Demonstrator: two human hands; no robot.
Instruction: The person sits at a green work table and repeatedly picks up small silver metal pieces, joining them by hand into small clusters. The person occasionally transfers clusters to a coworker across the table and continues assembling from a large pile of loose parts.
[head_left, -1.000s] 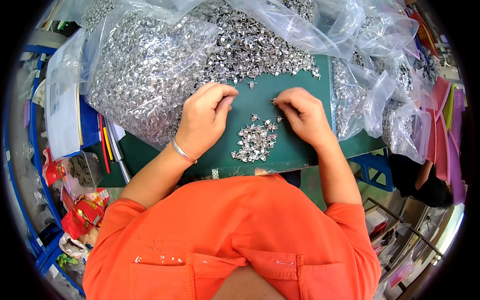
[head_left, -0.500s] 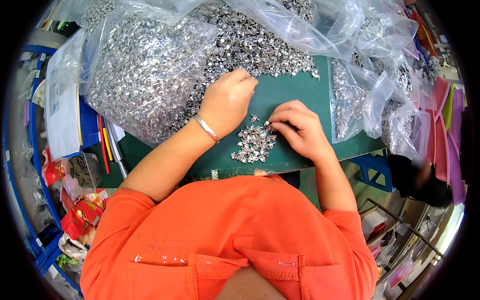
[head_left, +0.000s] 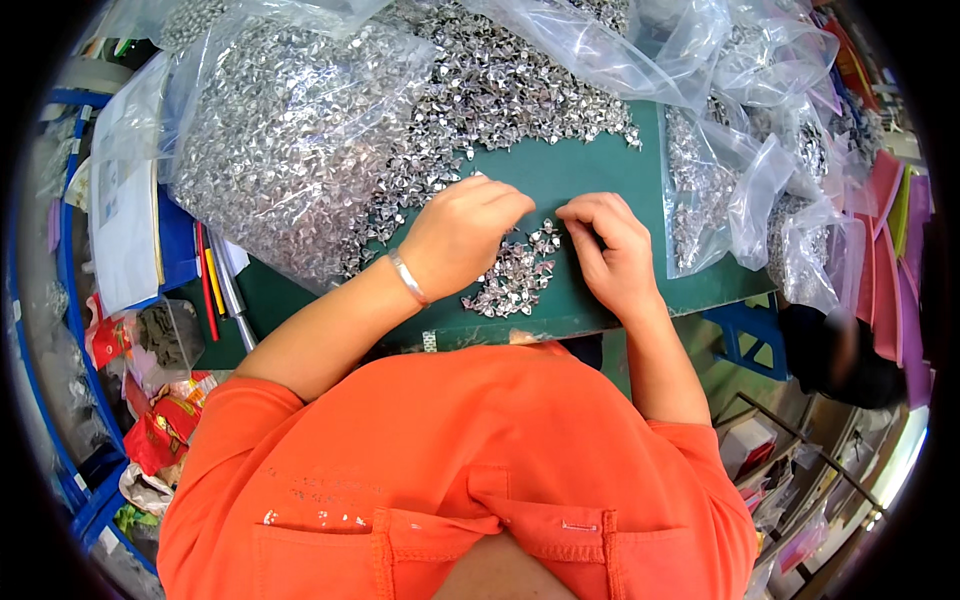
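Small shiny silver metal pieces lie in a little pile [head_left: 510,285] on the green tabletop close to my body. Over the pile's left side is my left hand [head_left: 465,232], its fingers curled together and pointing right; anything between the fingertips is hidden. My right hand [head_left: 612,252] rests just right of the pile, with thumb and forefinger brought close together. Whatever it pinches, if anything, is too small to make out. Both sets of fingertips face each other across a short gap. Beyond them spreads a large loose heap of the same metal pieces [head_left: 520,85].
A big clear plastic bag [head_left: 290,150] full of metal pieces lies at the left. More filled bags [head_left: 700,190] sit at the right. Papers [head_left: 125,200], pens [head_left: 212,285] and a clear box [head_left: 165,340] are at far left. A blue stool [head_left: 748,335] stands below the table's right side.
My left hand has come down and slightly right, from the big heap toward the small pile. My right hand has shifted slightly up and right, away from the pile's pieces.
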